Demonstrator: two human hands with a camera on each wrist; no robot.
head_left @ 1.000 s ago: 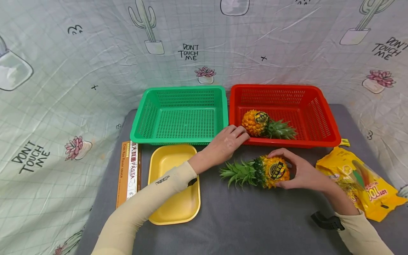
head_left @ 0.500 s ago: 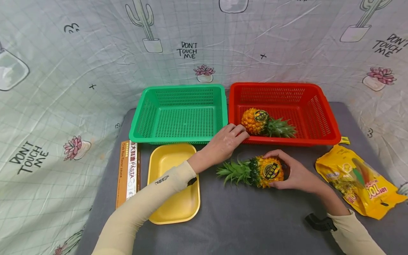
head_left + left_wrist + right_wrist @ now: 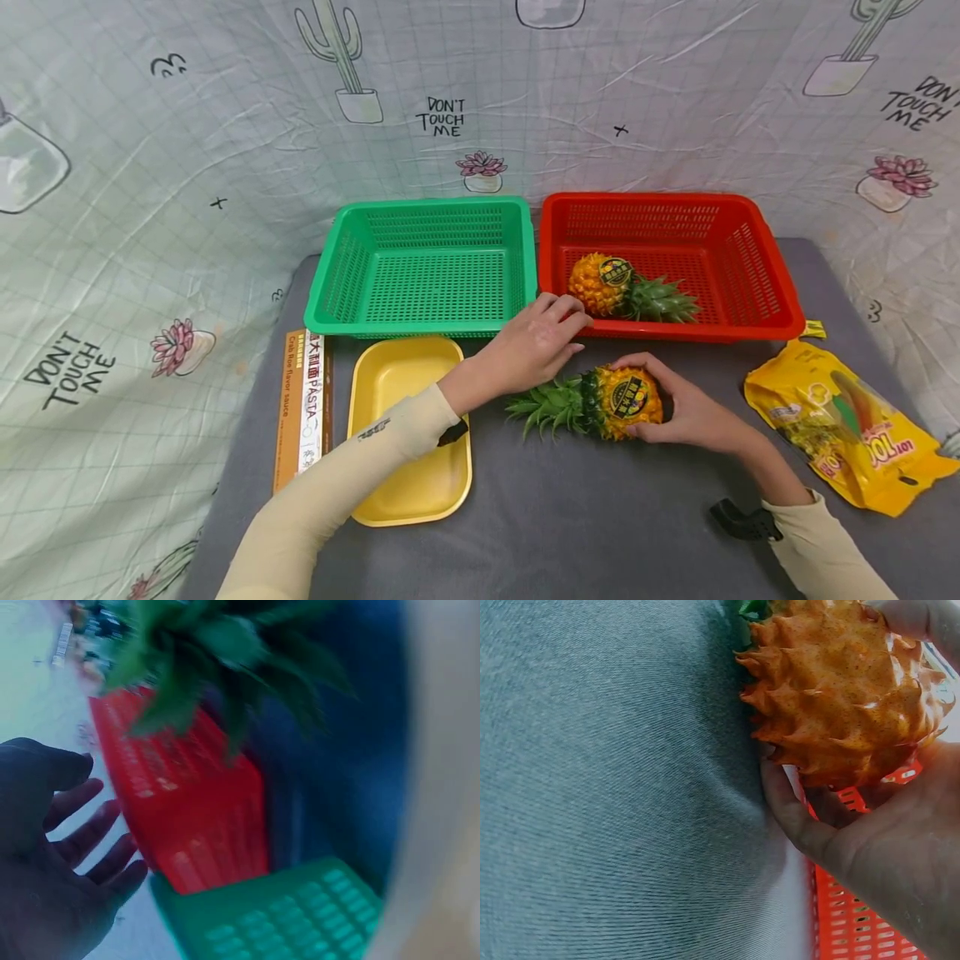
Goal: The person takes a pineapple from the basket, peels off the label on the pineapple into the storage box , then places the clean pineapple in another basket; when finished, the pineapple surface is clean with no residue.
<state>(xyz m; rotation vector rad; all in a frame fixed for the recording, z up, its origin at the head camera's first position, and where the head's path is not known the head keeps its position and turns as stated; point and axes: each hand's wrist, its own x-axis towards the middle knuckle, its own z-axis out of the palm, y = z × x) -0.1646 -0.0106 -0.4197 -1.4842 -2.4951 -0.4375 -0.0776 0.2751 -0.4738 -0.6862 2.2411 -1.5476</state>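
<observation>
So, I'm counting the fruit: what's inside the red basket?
One pineapple lies on its side in the red basket, leaves pointing right. The floor directly beneath it can't be seen, and the left hand covers part of the near-left corner.

Head view high, facing forward-down; wrist views close (red basket (image 3: 675,260) shared)

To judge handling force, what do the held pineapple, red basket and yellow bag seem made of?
Held pineapple: probably real fruit, its rind spiky, speckled and shiny; a model isn't ruled out.
Red basket: likely glossy molded plastic, with regular slots.
Yellow bag: apparently shiny plastic film, creased and printed.
</observation>
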